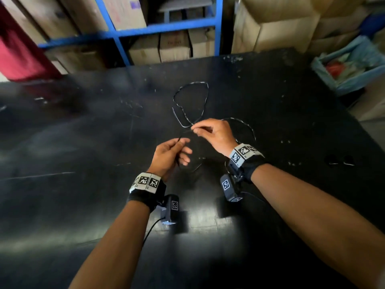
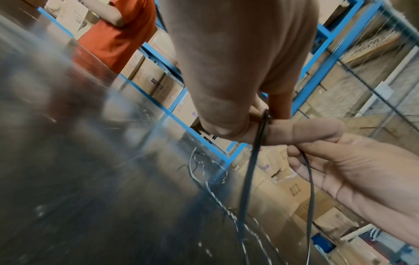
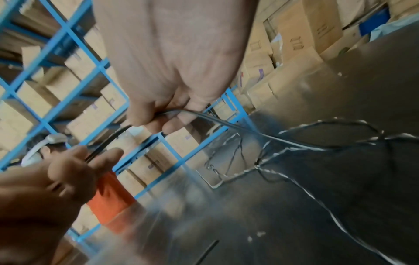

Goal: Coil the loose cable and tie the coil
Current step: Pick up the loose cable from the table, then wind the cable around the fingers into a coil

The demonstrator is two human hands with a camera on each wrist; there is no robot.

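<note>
A thin black cable (image 1: 190, 101) lies in loose loops on the black table (image 1: 83, 142), just beyond my hands. My left hand (image 1: 181, 142) pinches one stretch of the cable between thumb and fingertips, and the strand hangs down past its palm. My right hand (image 1: 194, 129), a little farther out and to the right, pinches the cable too. A short length runs between the two hands. In the left wrist view the cable (image 2: 249, 170) drops from the left hand's fingers (image 2: 254, 114). In the right wrist view the right hand's fingers (image 3: 145, 118) hold the cable (image 3: 226, 123), which trails off to the loops.
Blue shelving (image 1: 162, 28) with cardboard boxes stands behind the table. A person in an orange shirt (image 2: 118, 32) is at the far left. A blue bin (image 1: 352, 63) sits off the right edge. Two small dark items (image 1: 339, 160) lie on the table at the right.
</note>
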